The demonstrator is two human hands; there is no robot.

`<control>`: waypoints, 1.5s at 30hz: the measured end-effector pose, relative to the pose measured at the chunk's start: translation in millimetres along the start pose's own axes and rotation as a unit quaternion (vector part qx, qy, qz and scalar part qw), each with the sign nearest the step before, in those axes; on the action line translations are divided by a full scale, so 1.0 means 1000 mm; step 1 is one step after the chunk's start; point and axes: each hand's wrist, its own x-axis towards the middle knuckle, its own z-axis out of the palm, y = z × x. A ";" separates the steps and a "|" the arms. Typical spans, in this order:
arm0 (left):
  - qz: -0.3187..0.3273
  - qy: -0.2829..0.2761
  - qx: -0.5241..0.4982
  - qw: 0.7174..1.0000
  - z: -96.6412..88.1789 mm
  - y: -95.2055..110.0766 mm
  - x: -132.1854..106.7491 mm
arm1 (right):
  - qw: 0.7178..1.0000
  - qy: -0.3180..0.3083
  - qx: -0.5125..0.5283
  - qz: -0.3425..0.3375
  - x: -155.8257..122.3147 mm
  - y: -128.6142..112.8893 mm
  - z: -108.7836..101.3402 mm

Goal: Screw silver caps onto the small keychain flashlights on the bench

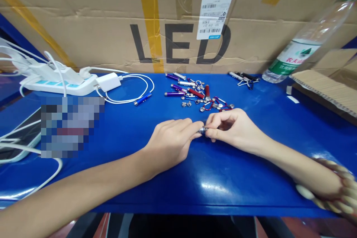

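At the centre of the frame, metal piece (202,130): a small, shiny part, held between the two hands over the surface (167,189); contact with the surface cannot be told.
Stage of the metal piece: judged to be midway, being in hand and not set down; the fingers hide whether its parts are joined.
Loose parts, upper centre: purple tubes (173,94), red tubes (196,93), red clips (221,102) and round metal caps (202,109) lie scattered, seemingly left to be handled.
Separate group, upper right: a silver tube (235,76) and a black tube (247,77) lie well apart from the scatter; whether they are finished cannot be told.
Left hand (171,137): forearm slanting in from the lower left, back of the hand uppermost, fingers pinching the piece's left end.
Right hand (237,130): forearm from the lower right, wearing a beaded bracelet (347,182); thumb and curled fingers pinching the right end.
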 end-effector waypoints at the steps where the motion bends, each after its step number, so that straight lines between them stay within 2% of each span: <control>1: 0.000 0.002 0.002 1.000 0.000 0.000 0.000 | 1.000 -0.008 0.012 0.017 0.000 0.000 0.000; 6: -0.035 -0.025 -0.011 0.999 0.000 0.002 0.005 | 0.996 -0.024 0.061 0.062 0.002 0.002 -0.003; 9: -0.084 -0.068 -0.018 0.994 -0.003 0.004 0.008 | 0.997 0.000 0.067 0.032 0.004 0.002 -0.003; 12: -0.119 -0.084 -0.016 0.989 -0.006 0.006 0.010 | 0.998 0.052 0.040 0.007 0.006 0.004 -0.007; 16: -0.130 -0.100 -0.013 0.986 -0.008 0.007 0.010 | 0.986 0.135 -0.093 -0.011 0.010 0.011 -0.015; 20: -0.129 -0.127 -0.016 0.983 -0.009 0.007 0.009 | 0.939 0.189 -0.283 -0.056 0.012 0.019 -0.023; 23: -0.128 -0.140 -0.011 0.982 -0.009 0.008 0.010 | 0.909 0.205 -0.358 -0.059 0.012 0.020 -0.024; 26: -0.127 -0.147 -0.002 0.981 -0.011 0.009 0.010 | 0.904 0.206 -0.373 -0.050 0.013 0.022 -0.023; 29: -0.128 -0.154 0.005 0.980 -0.012 0.008 0.011 | 0.901 0.193 -0.380 -0.083 0.016 0.027 -0.025; 32: -0.125 -0.147 0.003 0.981 -0.011 0.008 0.010 | 0.888 0.148 -0.419 -0.118 0.019 0.033 -0.029; 36: -0.121 -0.140 0.001 0.983 -0.010 0.007 0.009 | 0.874 0.092 -0.466 -0.101 0.020 0.037 -0.034; 41: -0.118 -0.135 0.004 0.984 -0.009 0.007 0.009 | 0.839 0.081 -0.528 -0.103 0.018 0.031 -0.035; 45: -0.113 -0.137 0.005 0.984 -0.009 0.007 0.009 | 0.834 0.089 -0.534 -0.105 0.016 0.025 -0.033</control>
